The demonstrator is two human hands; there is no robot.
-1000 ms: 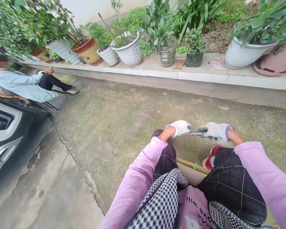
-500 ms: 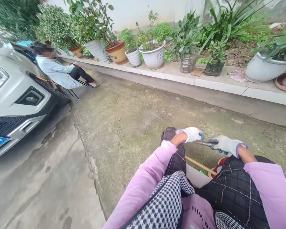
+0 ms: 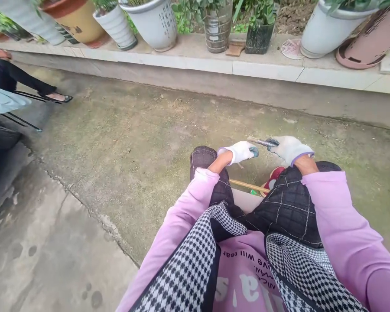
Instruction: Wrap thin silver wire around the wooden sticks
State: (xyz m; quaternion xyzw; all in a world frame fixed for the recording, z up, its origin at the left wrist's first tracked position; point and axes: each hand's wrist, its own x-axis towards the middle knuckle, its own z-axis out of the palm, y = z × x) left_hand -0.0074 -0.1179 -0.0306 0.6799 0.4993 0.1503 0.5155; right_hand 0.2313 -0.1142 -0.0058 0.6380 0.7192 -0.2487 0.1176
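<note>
My right hand [image 3: 290, 148], in a white glove with blue-grey fingers, is closed around a narrow grey tool [image 3: 261, 141]. The tool points left and has a pale, brownish end; its exact kind is not clear. Just left of and below its tip is my left hand [image 3: 242, 152], in a matching glove, with its fingers curled. A thin pale piece [image 3: 240, 166] shows beneath that hand, though whether the hand grips it is hidden. Between my knees a yellowish stick [image 3: 248, 185] slants across, near a red shoe [image 3: 276, 177] and a small green scrap [image 3: 253, 192].
A low tiled ledge [image 3: 198, 64] runs across the back, bearing several potted plants, among them a white pot [image 3: 154, 26] and a pink pot [image 3: 373, 37]. At far left, a person's leg [image 3: 22, 78] and chair legs [image 3: 22, 121] show. Cracked concrete [image 3: 68, 190] lies left.
The view has tilted down and turned right, leaving most of the white car out. My left hand has come apart from the tool, which stays in my right hand.
</note>
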